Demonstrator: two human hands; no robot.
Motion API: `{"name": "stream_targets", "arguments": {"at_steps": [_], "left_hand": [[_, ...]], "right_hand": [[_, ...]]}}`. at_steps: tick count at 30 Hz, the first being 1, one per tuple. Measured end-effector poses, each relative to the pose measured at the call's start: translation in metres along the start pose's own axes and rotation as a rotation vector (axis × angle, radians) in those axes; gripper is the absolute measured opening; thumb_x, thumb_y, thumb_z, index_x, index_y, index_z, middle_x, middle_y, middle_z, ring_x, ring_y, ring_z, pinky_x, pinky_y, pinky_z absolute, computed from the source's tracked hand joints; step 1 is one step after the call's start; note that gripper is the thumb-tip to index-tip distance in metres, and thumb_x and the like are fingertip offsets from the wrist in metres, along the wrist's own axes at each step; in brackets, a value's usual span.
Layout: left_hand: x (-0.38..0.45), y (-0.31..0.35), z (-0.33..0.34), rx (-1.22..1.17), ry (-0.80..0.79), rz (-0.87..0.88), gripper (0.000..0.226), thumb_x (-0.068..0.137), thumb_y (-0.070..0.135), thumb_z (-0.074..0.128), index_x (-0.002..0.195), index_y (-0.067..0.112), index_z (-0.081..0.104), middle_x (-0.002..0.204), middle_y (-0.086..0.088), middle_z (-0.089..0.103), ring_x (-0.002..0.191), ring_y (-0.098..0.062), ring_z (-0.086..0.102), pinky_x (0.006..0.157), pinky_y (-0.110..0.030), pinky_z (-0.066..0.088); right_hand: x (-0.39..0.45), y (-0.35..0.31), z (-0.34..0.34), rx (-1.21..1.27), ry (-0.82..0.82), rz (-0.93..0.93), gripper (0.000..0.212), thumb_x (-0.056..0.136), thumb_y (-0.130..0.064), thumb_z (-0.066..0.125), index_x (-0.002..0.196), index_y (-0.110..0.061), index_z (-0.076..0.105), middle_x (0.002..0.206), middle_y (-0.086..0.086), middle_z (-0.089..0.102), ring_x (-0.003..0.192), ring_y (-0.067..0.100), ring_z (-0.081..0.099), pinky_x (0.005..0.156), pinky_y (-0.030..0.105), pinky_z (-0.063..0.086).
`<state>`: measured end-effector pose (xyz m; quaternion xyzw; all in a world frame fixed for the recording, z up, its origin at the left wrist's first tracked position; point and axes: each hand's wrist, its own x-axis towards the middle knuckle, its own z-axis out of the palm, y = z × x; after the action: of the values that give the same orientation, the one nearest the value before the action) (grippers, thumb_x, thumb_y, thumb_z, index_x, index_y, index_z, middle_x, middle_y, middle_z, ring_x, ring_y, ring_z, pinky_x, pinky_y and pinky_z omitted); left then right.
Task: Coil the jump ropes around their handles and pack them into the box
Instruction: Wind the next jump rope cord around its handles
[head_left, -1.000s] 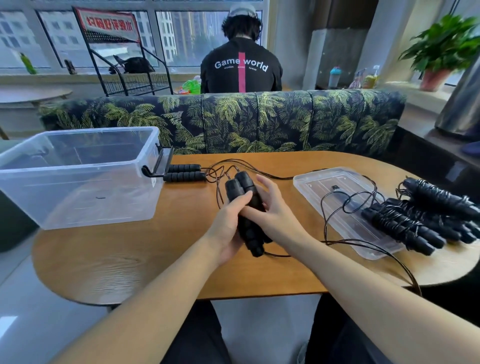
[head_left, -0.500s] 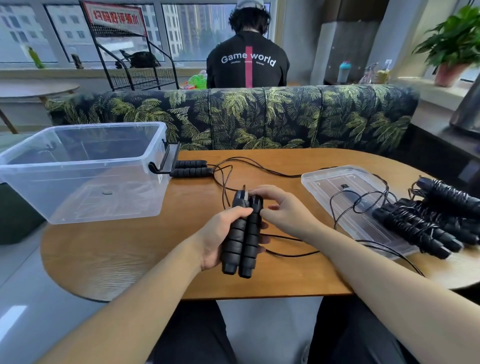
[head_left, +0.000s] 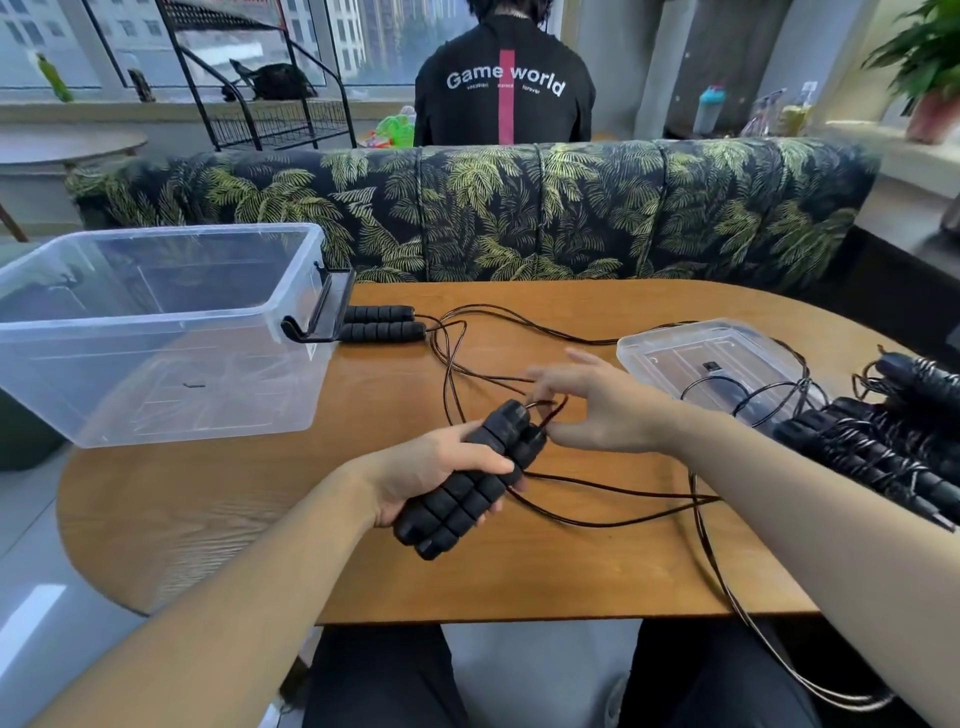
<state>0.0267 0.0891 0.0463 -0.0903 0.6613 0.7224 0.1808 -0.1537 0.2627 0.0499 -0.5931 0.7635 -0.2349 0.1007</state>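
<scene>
left hand: the left hand (head_left: 436, 470) has its fingers curled tight around two black handles (head_left: 470, 480) held side by side, just above the worktop (head_left: 363, 519).
right hand: the right hand (head_left: 597, 405) is at the top end of the handles. its thumb and finger pinch the thin black rope (head_left: 597, 512) where it comes out, and the other fingers are spread out.
rope: it runs loose from the handles across the worktop, and part of it hangs over the near edge on the right.
second jump rope: another pair of handles (head_left: 382, 323) lies flat just beside the box, with its cord (head_left: 519, 325) loose on the wood.
box: the clear plastic box (head_left: 156, 332) stands on the left side of the worktop. no jump rope is inside it.
lid: the clear lid (head_left: 711, 358) lies flat on the right, with some cord across it.
wrapped ropes: a pile of jump ropes (head_left: 883, 452) with cord wound around their handles lies at the right edge, beside the lid.
behind: a sofa (head_left: 519, 208) with leaf print, and a person (head_left: 504, 83) in a black shirt sitting with their back turned.
</scene>
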Motion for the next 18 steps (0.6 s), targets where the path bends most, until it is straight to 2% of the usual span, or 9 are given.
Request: {"name": "stream_targets", "arguments": {"at_steps": [1, 2, 3, 5, 7, 9, 12, 15, 18], "left_hand": [[0.001, 0.000, -0.001, -0.009, -0.010, 0.004, 0.043, 0.090, 0.024, 0.063, 0.128, 0.008, 0.052, 0.105, -0.012, 0.072, 0.080, -0.022, 0.063, 0.072, -0.035, 0.054], [0.001, 0.000, -0.002, -0.028, -0.017, 0.008, 0.044, 0.090, 0.026, 0.061, 0.128, 0.006, 0.052, 0.105, -0.012, 0.072, 0.081, -0.022, 0.063, 0.073, -0.035, 0.054], [0.001, -0.001, -0.004, -0.045, -0.021, 0.013, 0.044, 0.090, 0.028, 0.060, 0.127, 0.004, 0.053, 0.105, -0.013, 0.072, 0.082, -0.022, 0.064, 0.076, -0.035, 0.054], [0.000, -0.004, -0.009, -0.073, -0.039, 0.011, 0.044, 0.093, 0.032, 0.058, 0.127, 0.003, 0.054, 0.110, -0.018, 0.070, 0.090, -0.027, 0.064, 0.084, -0.044, 0.055], [-0.003, -0.010, -0.015, -0.095, -0.073, -0.024, 0.044, 0.095, 0.036, 0.058, 0.127, 0.005, 0.054, 0.116, -0.020, 0.066, 0.098, -0.035, 0.063, 0.094, -0.056, 0.053], [-0.004, -0.015, -0.018, -0.080, -0.090, -0.071, 0.049, 0.095, 0.043, 0.058, 0.126, 0.005, 0.055, 0.117, -0.020, 0.065, 0.100, -0.039, 0.064, 0.096, -0.061, 0.051], [-0.003, -0.020, -0.018, -0.046, -0.053, -0.070, 0.058, 0.093, 0.053, 0.057, 0.129, 0.007, 0.055, 0.110, -0.020, 0.067, 0.094, -0.034, 0.065, 0.082, -0.048, 0.054], [0.002, -0.025, -0.016, -0.147, 0.046, 0.020, 0.057, 0.090, 0.050, 0.063, 0.134, 0.015, 0.052, 0.097, -0.015, 0.062, 0.082, -0.026, 0.060, 0.067, -0.039, 0.051], [0.012, -0.029, -0.011, -0.297, 0.259, 0.115, 0.056, 0.083, 0.049, 0.074, 0.127, 0.019, 0.057, 0.093, -0.013, 0.058, 0.074, -0.022, 0.058, 0.056, -0.033, 0.046]], "right_hand": [[0.000, -0.001, -0.001, 0.040, 0.016, 0.003, 0.009, 0.078, -0.040, 0.061, 0.086, -0.036, 0.059, 0.102, -0.013, 0.071, 0.116, 0.009, 0.062, 0.114, 0.046, 0.036], [0.000, -0.001, -0.002, 0.093, 0.044, 0.021, 0.008, 0.079, -0.037, 0.062, 0.084, -0.031, 0.061, 0.086, -0.010, 0.070, 0.093, 0.013, 0.067, 0.097, 0.046, 0.049], [-0.001, 0.000, -0.004, 0.137, 0.075, 0.048, 0.008, 0.079, -0.035, 0.064, 0.081, -0.028, 0.062, 0.076, -0.008, 0.067, 0.076, 0.014, 0.065, 0.079, 0.043, 0.053], [-0.003, 0.003, -0.007, 0.148, 0.137, 0.070, 0.013, 0.084, -0.031, 0.072, 0.075, -0.026, 0.064, 0.063, -0.014, 0.061, 0.059, 0.007, 0.054, 0.059, 0.028, 0.046], [-0.006, 0.007, -0.012, 0.131, 0.177, 0.102, 0.025, 0.085, -0.036, 0.078, 0.068, -0.023, 0.067, 0.056, -0.016, 0.055, 0.055, 0.004, 0.046, 0.052, 0.020, 0.036], [-0.010, 0.010, -0.019, 0.130, 0.221, 0.190, 0.039, 0.079, -0.051, 0.077, 0.058, -0.022, 0.063, 0.050, -0.014, 0.048, 0.052, 0.005, 0.040, 0.049, 0.021, 0.030], [-0.014, 0.010, -0.027, 0.194, 0.325, 0.284, 0.048, 0.071, -0.065, 0.070, 0.052, -0.022, 0.058, 0.054, -0.008, 0.046, 0.054, 0.008, 0.039, 0.050, 0.024, 0.031], [-0.016, 0.005, -0.031, 0.276, 0.322, 0.314, 0.042, 0.082, -0.055, 0.070, 0.055, -0.024, 0.060, 0.052, -0.011, 0.045, 0.051, 0.005, 0.038, 0.049, 0.021, 0.030], [-0.017, -0.004, -0.035, 0.359, 0.200, 0.342, 0.035, 0.096, -0.047, 0.060, 0.080, -0.017, 0.070, 0.048, -0.013, 0.042, 0.045, 0.002, 0.037, 0.051, 0.022, 0.031]]}}
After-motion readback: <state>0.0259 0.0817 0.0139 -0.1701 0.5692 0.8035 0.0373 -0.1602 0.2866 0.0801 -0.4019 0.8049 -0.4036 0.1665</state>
